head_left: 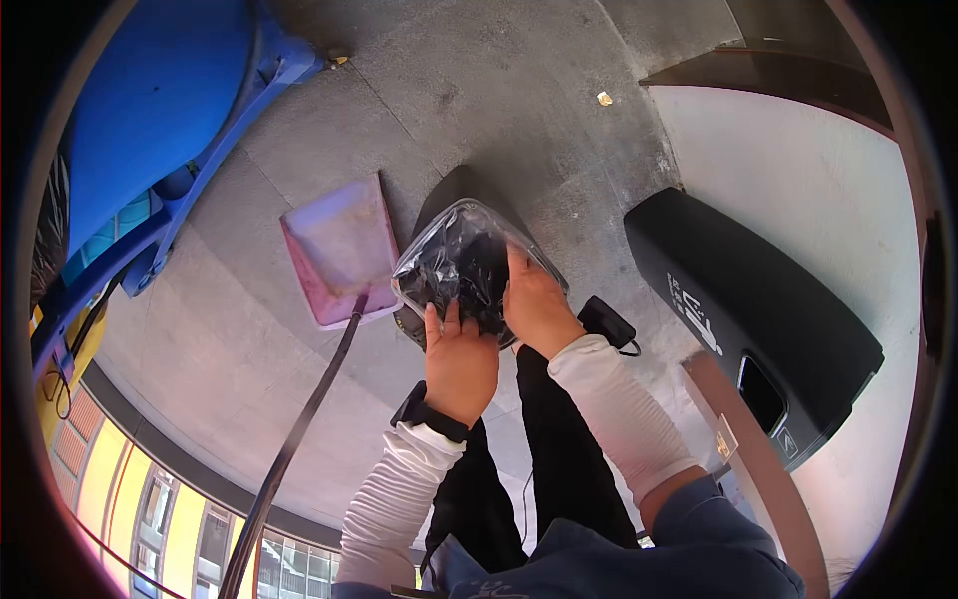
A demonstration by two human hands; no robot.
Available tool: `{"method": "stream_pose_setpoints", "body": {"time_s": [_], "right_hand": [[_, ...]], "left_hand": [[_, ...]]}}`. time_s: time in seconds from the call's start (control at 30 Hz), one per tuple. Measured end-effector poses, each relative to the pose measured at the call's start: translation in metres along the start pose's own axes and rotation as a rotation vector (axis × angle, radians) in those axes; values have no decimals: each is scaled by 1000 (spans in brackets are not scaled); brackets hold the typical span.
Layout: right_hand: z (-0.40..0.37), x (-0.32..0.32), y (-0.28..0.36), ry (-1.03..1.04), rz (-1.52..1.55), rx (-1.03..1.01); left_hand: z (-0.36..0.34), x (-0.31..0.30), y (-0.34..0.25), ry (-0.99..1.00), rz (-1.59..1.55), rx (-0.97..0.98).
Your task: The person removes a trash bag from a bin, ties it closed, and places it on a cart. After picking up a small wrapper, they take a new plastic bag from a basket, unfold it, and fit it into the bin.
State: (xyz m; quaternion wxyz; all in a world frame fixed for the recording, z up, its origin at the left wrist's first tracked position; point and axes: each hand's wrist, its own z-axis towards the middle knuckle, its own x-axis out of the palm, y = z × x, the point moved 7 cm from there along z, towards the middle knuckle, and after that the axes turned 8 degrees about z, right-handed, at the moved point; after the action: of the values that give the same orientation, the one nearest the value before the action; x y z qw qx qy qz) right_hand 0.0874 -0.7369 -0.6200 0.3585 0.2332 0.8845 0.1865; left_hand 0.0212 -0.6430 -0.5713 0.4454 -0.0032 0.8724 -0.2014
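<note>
A small dark bin (464, 192) stands on the floor between my feet and the far tiles, lined with a shiny black plastic bag (454, 262). My left hand (461, 364) rests at the near left side of its opening, fingers apart on the bag. At the right side, my right hand (537, 304) lies over the rim with its index finger stretched along the bag. The inside of the bin is mostly hidden by the bag.
A pink dustpan (344, 240) with a long dark handle (299, 429) lies left of the bin. Blue plastic bins (160, 100) stand at the upper left. A black bin (748, 309) is at the right by a white wall (788, 150). Small litter (604, 99) lies on the floor.
</note>
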Motion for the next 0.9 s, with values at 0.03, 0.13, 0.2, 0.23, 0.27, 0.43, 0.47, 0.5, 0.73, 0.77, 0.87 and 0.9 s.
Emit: {"method": "stream_pose_setpoints", "body": {"time_s": [0.03,0.13,0.2,0.23,0.27,0.43,0.47,0.5,0.73,0.77,0.87,0.9], "right_hand": [[3,1,-1,-23,-52,-23],[10,26,10,-52,-260,-187],[23,54,25,96,-355,-131],[37,69,21,178,-328,-12],[51,83,10,234,-308,34],[109,160,-57,437,-376,192],[111,162,-49,458,-499,-27],[114,164,-46,468,-533,-122],[129,176,-81,472,-414,-5],[129,178,-86,472,-402,5],[126,183,-98,471,-376,31],[126,183,-99,470,-368,36]], "left_hand": [[-6,-6,-1,-2,-31,10],[-18,-19,5,-117,-177,-69],[-24,-24,15,-282,-365,-131],[-26,-27,20,-368,-461,-157],[-27,-29,25,-391,-476,-212],[-33,-19,46,-453,-581,-331],[-34,-14,50,-447,-618,-337],[-36,-12,53,-451,-653,-316],[-37,-8,59,-384,-822,-198],[-37,-8,59,-387,-844,-182],[-40,-6,61,-376,-894,-170],[-41,-6,62,-390,-916,-172]]}}
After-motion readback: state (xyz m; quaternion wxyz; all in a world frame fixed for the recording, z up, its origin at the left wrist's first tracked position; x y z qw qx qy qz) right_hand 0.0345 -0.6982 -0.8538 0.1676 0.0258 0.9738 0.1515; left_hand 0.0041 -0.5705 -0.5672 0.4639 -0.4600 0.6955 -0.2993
